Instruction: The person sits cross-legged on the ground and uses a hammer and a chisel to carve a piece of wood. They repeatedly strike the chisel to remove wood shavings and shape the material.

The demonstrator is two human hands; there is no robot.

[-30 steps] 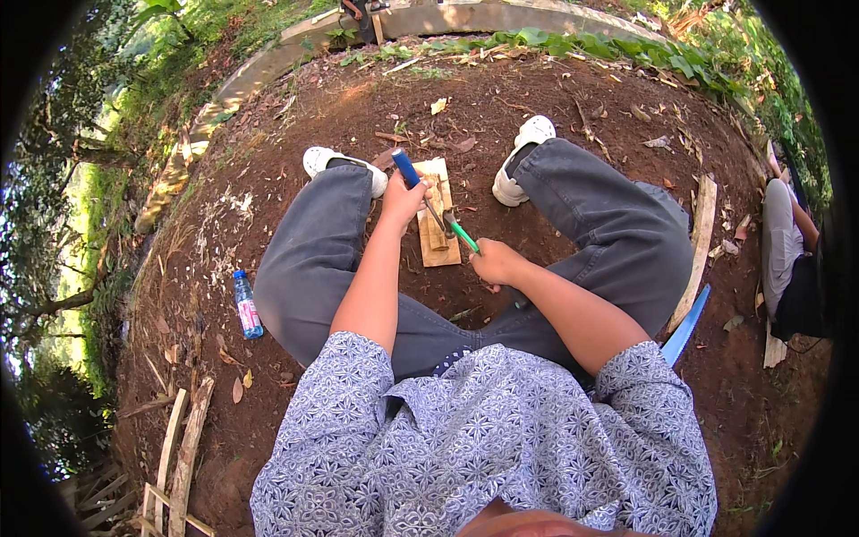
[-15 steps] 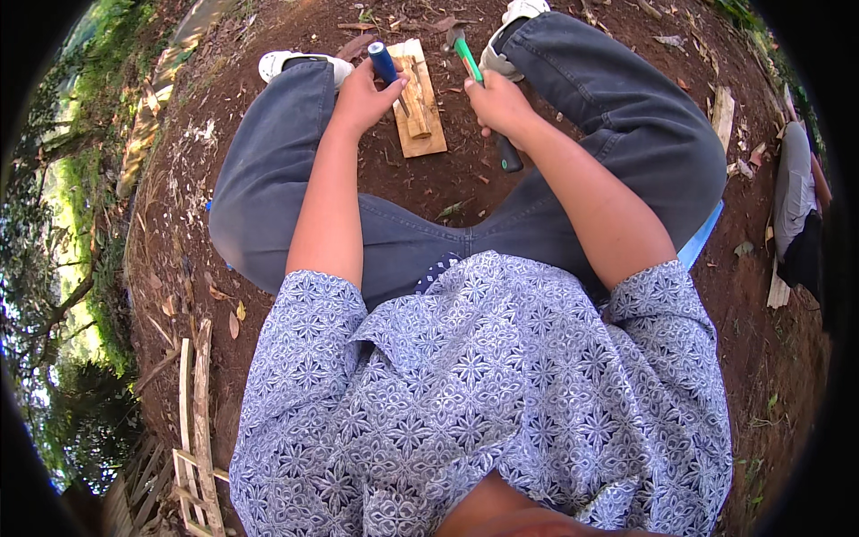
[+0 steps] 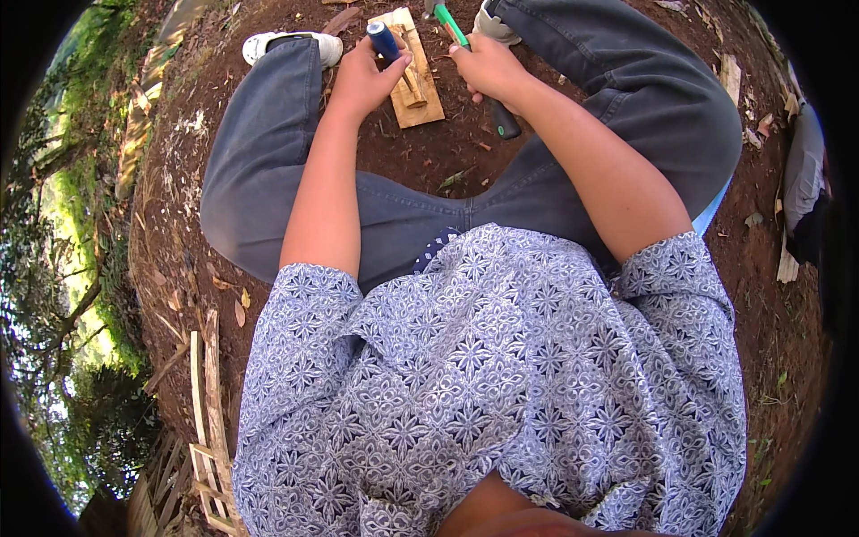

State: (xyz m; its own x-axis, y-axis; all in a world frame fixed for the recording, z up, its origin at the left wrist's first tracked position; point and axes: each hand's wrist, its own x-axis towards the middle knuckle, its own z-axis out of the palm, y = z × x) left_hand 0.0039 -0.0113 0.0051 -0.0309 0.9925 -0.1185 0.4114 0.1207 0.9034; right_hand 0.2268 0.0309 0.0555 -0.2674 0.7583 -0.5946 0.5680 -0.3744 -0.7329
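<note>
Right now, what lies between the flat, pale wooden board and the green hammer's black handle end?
The head view shows brown soil between the board and the handle end.

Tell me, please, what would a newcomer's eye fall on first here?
Probably the blue-and-white patterned fabric shirt filling the lower middle. Next, near the top, come the hammer with a green-and-black handle in the right hand and the tool with a round blue handle in the left hand. Between the hands, a flat, pale wooden board lies on the brown soil.
</note>
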